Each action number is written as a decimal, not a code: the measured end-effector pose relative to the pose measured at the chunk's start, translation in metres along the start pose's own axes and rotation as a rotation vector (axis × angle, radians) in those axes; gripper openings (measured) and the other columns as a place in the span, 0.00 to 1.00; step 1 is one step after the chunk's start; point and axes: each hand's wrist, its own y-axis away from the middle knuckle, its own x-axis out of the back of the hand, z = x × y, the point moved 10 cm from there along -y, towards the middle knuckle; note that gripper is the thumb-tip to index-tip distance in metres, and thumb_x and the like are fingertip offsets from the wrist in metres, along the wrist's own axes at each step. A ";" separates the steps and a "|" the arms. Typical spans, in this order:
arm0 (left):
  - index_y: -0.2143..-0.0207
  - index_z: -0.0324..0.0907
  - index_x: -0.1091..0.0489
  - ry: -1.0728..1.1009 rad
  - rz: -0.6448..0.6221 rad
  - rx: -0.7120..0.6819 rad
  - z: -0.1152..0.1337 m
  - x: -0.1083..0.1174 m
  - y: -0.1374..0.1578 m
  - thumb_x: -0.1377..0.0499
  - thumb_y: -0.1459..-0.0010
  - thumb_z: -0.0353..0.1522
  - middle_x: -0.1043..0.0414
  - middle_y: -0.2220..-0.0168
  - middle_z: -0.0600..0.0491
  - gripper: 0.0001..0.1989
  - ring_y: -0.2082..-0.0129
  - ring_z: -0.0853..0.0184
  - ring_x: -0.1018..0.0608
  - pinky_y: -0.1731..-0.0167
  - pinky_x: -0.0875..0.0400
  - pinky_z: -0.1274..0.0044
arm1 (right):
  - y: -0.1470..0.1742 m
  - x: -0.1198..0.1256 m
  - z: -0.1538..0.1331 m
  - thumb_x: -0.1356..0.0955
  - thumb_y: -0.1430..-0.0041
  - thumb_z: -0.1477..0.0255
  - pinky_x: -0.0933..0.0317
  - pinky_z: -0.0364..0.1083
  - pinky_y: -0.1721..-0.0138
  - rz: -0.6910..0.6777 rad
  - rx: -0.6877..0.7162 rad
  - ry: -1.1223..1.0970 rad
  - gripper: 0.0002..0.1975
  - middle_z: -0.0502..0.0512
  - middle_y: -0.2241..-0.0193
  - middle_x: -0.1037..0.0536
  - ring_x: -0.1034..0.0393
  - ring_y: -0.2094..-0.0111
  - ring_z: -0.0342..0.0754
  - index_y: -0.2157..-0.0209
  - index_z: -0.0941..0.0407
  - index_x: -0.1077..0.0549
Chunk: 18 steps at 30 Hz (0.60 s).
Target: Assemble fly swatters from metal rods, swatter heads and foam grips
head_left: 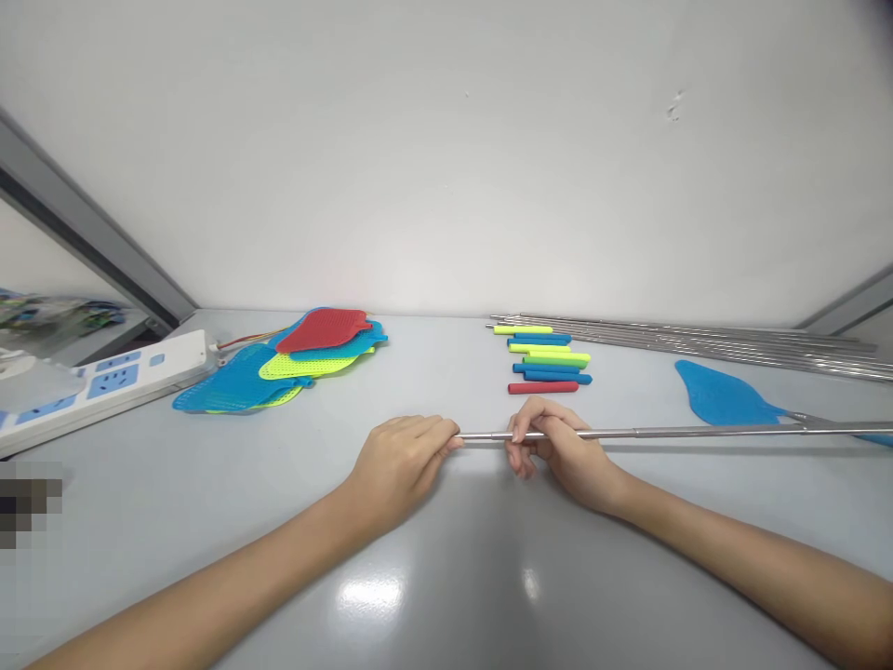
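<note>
A thin telescopic metal rod (673,431) runs level across the middle of the view and leaves it at the right edge. My left hand (405,461) is closed around the rod's left end, its fingers hiding the tip. A short way to the right, my right hand (558,451) pinches the rod between thumb and fingers. Just beyond the right hand lies a red plastic tube (542,387). Behind the rod at the right rests a blue fly swatter (729,395) with a metal shaft attached; the rod partly covers that shaft.
Blue, yellow and red swatter heads (325,332) are piled at the back left. A white power strip (115,380) lies left of them. Several coloured tubes (551,359) sit in a column at centre right, with a bundle of metal rods (698,341) along the wall.
</note>
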 end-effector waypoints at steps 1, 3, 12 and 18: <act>0.71 0.40 0.36 0.003 0.001 -0.003 0.000 0.000 0.000 0.59 0.40 0.33 0.34 0.79 0.56 0.15 0.77 0.72 0.33 0.76 0.42 0.80 | 0.000 0.000 0.000 0.47 0.47 0.79 0.46 0.42 0.79 0.002 -0.003 0.006 0.12 0.52 0.81 0.31 0.37 0.80 0.42 0.75 0.58 0.35; 0.71 0.40 0.36 0.008 0.000 -0.004 0.000 0.000 0.000 0.59 0.40 0.33 0.35 0.79 0.56 0.15 0.78 0.72 0.33 0.76 0.42 0.80 | 0.000 0.000 0.001 0.47 0.47 0.79 0.46 0.42 0.79 0.007 -0.010 0.017 0.12 0.52 0.81 0.31 0.37 0.80 0.42 0.75 0.58 0.35; 0.71 0.41 0.36 0.049 -0.089 0.049 -0.001 -0.008 -0.002 0.59 0.40 0.34 0.35 0.79 0.57 0.15 0.78 0.72 0.32 0.76 0.41 0.80 | 0.000 0.012 0.006 0.46 0.48 0.78 0.46 0.41 0.81 0.121 -0.044 -0.048 0.11 0.50 0.84 0.33 0.38 0.82 0.42 0.76 0.57 0.35; 0.68 0.41 0.37 0.083 -0.086 0.063 0.000 -0.006 -0.004 0.59 0.40 0.33 0.34 0.75 0.56 0.13 0.75 0.72 0.32 0.73 0.40 0.80 | 0.001 0.016 0.006 0.44 0.47 0.76 0.47 0.42 0.81 0.160 -0.063 -0.084 0.11 0.50 0.85 0.34 0.40 0.82 0.42 0.77 0.58 0.35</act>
